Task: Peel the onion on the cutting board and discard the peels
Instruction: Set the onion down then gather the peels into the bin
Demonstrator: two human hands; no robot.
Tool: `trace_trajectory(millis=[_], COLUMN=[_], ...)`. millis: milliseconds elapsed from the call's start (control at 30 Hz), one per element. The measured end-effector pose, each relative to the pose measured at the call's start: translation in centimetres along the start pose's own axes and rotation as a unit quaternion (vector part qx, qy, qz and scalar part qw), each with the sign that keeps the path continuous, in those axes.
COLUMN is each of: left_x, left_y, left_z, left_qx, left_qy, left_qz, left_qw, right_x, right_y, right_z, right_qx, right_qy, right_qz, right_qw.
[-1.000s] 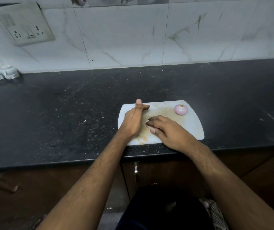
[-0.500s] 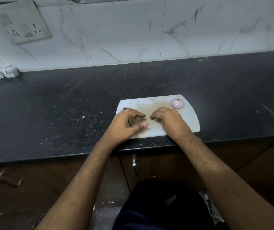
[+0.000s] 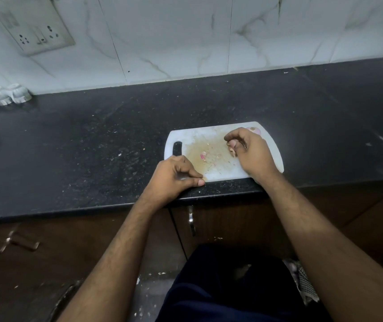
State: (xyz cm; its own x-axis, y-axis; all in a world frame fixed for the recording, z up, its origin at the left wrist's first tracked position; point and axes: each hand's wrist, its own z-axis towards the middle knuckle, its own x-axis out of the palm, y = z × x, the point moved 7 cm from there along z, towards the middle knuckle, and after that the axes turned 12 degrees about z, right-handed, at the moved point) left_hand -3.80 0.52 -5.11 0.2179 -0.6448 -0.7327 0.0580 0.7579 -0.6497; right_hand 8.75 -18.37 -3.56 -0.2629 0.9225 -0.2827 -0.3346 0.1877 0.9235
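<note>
You are standing at a speckled black stone countertop [image 3: 74,140] bearing a white plastic cutting board [image 3: 195,138], round-cornered and stained tan. Your right hand [image 3: 253,154] is curling its fingers around papery peels [image 3: 232,150]. Your left hand [image 3: 174,176] is gripping the board's near corner, fingers pressed together. The smooth pink onion [image 3: 255,130] is peeking out behind your right knuckles.
</note>
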Motion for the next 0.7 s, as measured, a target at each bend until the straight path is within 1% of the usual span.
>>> trace_trajectory(millis=[100, 233, 400, 533, 700], left_x=[0.2, 0.5, 0.4, 0.9, 1.6], left_y=[-0.6, -0.8, -1.2, -1.9, -1.3], left_z=[0.0, 0.4, 2.7, 5.0, 5.4], left_qx=[0.003, -0.034, -0.083, -0.08, -0.062], left_qy=[0.001, 0.001, -0.068, -0.073, -0.083], left_qz=[0.032, 0.052, 0.003, 0.02, 0.079], left_qw=[0.999, 0.998, 0.994, 0.994, 0.991], right_x=[0.7, 0.5, 0.5, 0.5, 1.0], right_y=[0.1, 0.2, 0.1, -0.4, -0.3], right_z=[-0.2, -0.2, -0.1, 0.1, 0.0], right_qx=[-0.001, -0.009, -0.005, 0.001, -0.014], right_qy=[0.012, 0.012, 0.029, 0.031, 0.047], right_qz=[-0.04, -0.054, -0.06, -0.061, -0.081], right_qw=[0.999, 0.998, 0.998, 0.998, 0.996])
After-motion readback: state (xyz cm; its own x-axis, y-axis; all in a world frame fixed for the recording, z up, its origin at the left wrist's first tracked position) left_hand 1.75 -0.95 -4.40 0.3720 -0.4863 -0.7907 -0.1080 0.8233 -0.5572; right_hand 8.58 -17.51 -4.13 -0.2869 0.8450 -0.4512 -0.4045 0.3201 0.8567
